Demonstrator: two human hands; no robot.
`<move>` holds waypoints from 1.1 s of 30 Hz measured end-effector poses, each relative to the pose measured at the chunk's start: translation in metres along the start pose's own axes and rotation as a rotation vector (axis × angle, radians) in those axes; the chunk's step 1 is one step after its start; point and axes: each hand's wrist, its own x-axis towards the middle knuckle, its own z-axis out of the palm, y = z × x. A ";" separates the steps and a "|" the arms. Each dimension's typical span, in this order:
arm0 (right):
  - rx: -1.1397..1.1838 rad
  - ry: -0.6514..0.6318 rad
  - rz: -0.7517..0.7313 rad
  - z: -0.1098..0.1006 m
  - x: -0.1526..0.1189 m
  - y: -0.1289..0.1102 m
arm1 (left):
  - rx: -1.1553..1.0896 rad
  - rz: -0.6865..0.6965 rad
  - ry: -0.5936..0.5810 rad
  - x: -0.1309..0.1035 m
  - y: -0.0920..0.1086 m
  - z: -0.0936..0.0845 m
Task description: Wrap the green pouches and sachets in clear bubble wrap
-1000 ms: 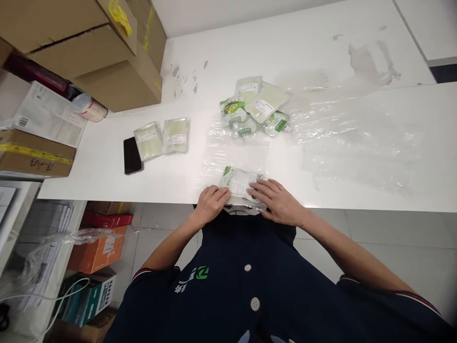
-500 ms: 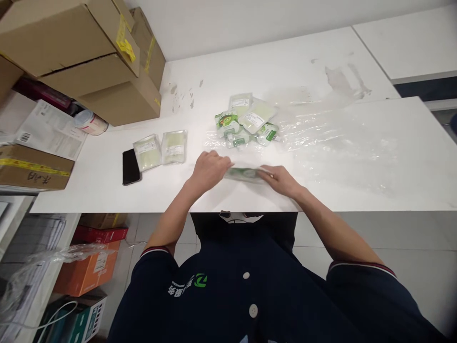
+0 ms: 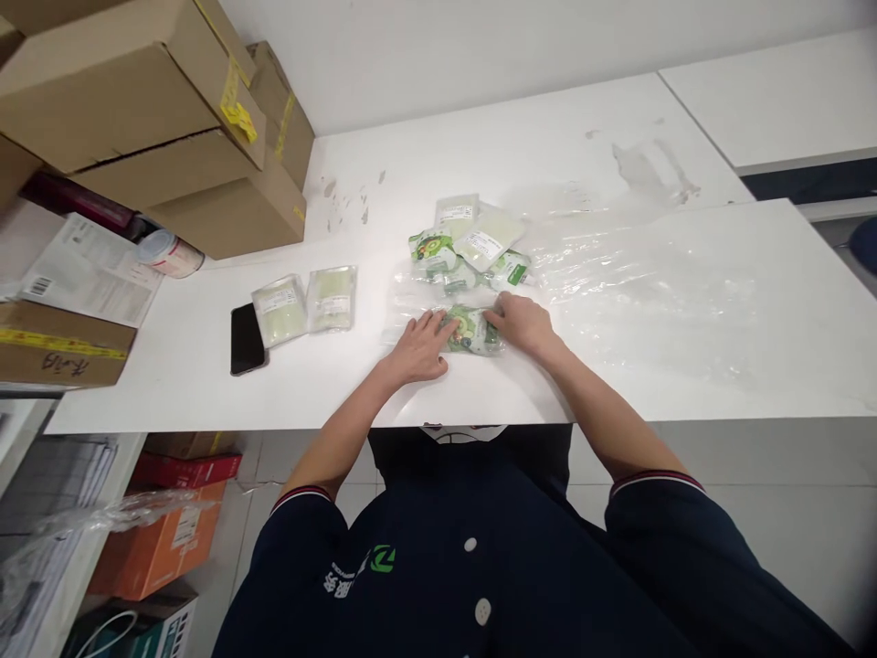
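A green printed pouch [image 3: 470,331] in clear plastic lies flat on the white table near its front edge. My left hand [image 3: 419,347] rests on the pouch's left side and the plastic there, fingers stretched out. At the pouch's right end my right hand [image 3: 524,322] is closed, with bent fingers gripping the edge. Just beyond both hands is a pile of green pouches [image 3: 433,245] and pale green packets with white labels [image 3: 490,239], lying on clear plastic film [image 3: 630,274]. The film spreads to the right.
Two pale green packets [image 3: 332,300] lie to the left, one overlapping a black phone [image 3: 247,340]. Cardboard boxes [image 3: 206,192] and a round tub [image 3: 170,254] stand at the left end of the white table [image 3: 397,402]. A wall runs behind.
The pouch, held edge-up and blurred between both hands before, now lies flat with its printed face up. My left hand has opened onto it. The view has tilted slightly.
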 end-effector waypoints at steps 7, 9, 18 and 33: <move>0.030 0.169 -0.611 0.011 -0.024 0.019 | 0.143 -0.107 0.016 0.022 0.015 0.004; 0.018 0.018 -0.675 0.015 -0.031 0.032 | 0.180 -0.131 0.024 0.018 0.022 0.008; 0.129 -0.146 -0.845 0.025 -0.098 0.041 | 0.053 -0.018 -0.184 -0.087 0.052 -0.009; -0.080 0.006 0.001 0.025 -0.057 -0.025 | 0.014 -0.217 0.167 0.005 -0.050 0.004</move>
